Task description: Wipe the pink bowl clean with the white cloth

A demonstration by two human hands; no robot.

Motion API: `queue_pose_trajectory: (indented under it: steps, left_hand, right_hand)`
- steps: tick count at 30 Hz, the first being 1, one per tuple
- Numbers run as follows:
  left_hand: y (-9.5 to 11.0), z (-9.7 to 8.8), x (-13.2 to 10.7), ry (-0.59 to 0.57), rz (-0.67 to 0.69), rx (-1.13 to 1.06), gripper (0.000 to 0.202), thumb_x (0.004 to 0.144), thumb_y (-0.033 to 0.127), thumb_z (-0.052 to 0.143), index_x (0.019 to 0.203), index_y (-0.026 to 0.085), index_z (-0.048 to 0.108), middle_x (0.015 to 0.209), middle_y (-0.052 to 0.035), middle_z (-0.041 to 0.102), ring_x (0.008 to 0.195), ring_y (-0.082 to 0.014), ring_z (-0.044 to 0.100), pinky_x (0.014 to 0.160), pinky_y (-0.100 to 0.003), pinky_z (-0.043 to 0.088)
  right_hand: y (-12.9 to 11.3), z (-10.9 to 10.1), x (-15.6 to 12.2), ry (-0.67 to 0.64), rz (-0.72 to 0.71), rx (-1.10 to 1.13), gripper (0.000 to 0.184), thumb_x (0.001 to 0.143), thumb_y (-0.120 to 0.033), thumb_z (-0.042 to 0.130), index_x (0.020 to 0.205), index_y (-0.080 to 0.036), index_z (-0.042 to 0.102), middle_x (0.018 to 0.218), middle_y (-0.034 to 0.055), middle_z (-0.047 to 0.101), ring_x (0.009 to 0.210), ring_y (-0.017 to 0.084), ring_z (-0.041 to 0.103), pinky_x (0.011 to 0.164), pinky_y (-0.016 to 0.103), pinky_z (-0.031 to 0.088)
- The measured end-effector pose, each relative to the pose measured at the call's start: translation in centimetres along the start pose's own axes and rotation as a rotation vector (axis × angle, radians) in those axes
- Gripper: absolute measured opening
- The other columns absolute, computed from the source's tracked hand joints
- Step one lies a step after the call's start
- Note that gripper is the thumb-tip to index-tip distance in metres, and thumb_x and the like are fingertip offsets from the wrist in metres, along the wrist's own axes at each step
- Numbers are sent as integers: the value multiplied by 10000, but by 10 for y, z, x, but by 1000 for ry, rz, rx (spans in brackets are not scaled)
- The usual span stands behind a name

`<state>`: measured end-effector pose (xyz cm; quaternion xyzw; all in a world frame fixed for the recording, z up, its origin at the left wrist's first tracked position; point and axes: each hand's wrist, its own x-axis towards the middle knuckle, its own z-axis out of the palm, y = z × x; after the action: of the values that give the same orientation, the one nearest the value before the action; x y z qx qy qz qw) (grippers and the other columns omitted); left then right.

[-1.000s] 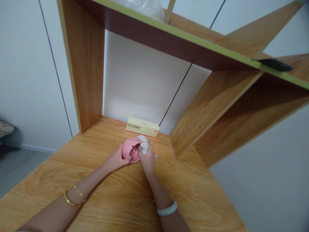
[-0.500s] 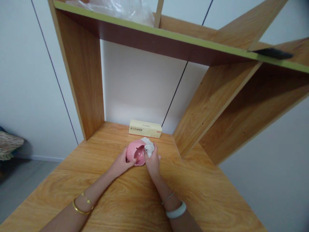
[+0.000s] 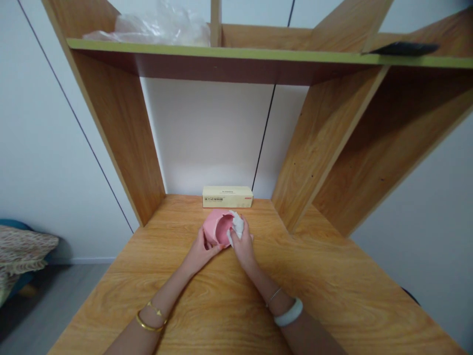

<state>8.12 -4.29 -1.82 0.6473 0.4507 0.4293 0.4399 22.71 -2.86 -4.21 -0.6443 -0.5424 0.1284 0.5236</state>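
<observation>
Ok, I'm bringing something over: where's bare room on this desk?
The wooden desk is bare left of the left hand, right of the right hand before the brown wooden divider, and between the forearms. Crowded: back centre, with a cream rectangular carton behind the pink rounded vessel and crumpled white tissue.

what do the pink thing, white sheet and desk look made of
Pink thing: probably plastic, perhaps ceramic, with a slight gloss; smooth, evenly coloured. White sheet: likely paper tissue, possibly thin cloth; matte and crumpled. Desk: wood or wood-look laminate; brown streaky grain, faint sheen.

Pink container [image 3: 211, 225], tilted, opening facing viewer, crumpled white tissue [image 3: 238, 225] at rim
</observation>
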Motion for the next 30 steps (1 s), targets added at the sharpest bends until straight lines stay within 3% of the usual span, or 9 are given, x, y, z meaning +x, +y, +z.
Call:
queue_pose_trajectory:
  steps: [5,11,16,21,27,30]
  left_hand:
    - [-2,-4,0,66,-26,117,655,664,459,627,1162,113,381,1018,-109,585,946,-235,556,807,-370,460]
    - [-9,-3,7,156,10,46,618,653,429,643,1143,130,414,1134,-130,547,1042,-248,531,890,-373,415]
    - [-14,-3,10,148,26,23,607,666,385,641,1168,138,405,1167,-131,533,1072,-245,517,917,-379,401]
    - [-18,-4,10,127,60,14,622,673,391,640,1186,139,394,1171,-133,534,1065,-239,523,915,-383,406]
    - [-10,-3,7,116,63,32,588,677,382,642,1162,152,401,1148,-119,549,1032,-228,544,882,-374,441]
    - [-5,-1,4,103,84,36,564,670,377,646,1135,161,411,1109,-105,567,990,-223,564,839,-369,471]
  right_hand:
    - [-5,-2,-1,-92,16,-44,588,752,-334,455,1303,-172,329,1123,94,590,946,237,553,809,351,393]
    - [-14,-12,4,0,-9,-107,574,749,-411,489,1269,-201,366,1121,79,601,937,228,565,836,357,377]
    - [-15,-16,2,43,-71,-117,581,760,-444,483,1273,-202,359,1086,82,621,877,219,584,794,346,395]
    - [-15,-12,-2,-50,-162,-89,511,818,-411,421,1271,-188,344,957,59,670,792,177,608,775,324,382]
    - [-17,-10,1,-92,-95,-187,617,769,-429,499,1288,-163,298,877,63,678,830,210,609,782,345,341]
    - [-18,-10,2,-102,-64,-278,690,718,-429,554,1295,-159,289,997,104,644,886,233,592,782,351,327]
